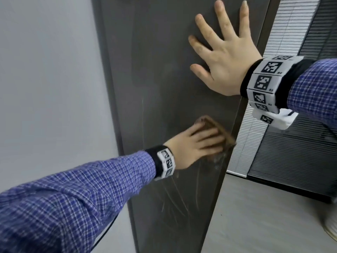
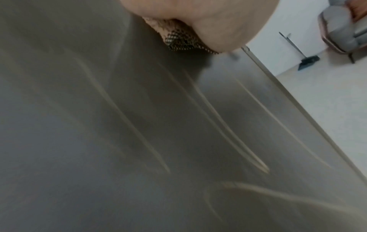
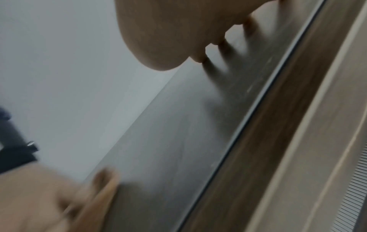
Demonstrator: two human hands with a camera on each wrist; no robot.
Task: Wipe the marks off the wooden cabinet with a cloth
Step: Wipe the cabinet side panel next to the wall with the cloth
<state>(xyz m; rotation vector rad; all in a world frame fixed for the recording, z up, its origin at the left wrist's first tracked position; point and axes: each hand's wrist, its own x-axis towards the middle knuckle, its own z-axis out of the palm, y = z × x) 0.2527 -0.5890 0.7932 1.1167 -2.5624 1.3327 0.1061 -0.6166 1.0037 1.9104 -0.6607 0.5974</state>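
Note:
A tall dark grey-brown wooden cabinet panel [image 1: 156,73] fills the middle of the head view. My left hand [image 1: 197,143] presses a brown cloth [image 1: 217,130] flat against the panel near its right edge, fingers laid over the cloth. Pale curved marks [image 1: 175,203] streak the panel below that hand; the left wrist view shows these marks [image 2: 228,122] as long light lines, with a patterned corner of the cloth [image 2: 178,39] under my palm. My right hand [image 1: 218,52] lies flat on the panel higher up, fingers spread and empty. Its fingers [image 3: 200,58] touch the panel [image 3: 178,125].
A pale wall [image 1: 51,79] adjoins the cabinet on the left. White and dark window blinds [image 1: 291,143] stand to the right, above a grey floor [image 1: 264,216]. A grey chair [image 2: 345,31] stands across the room.

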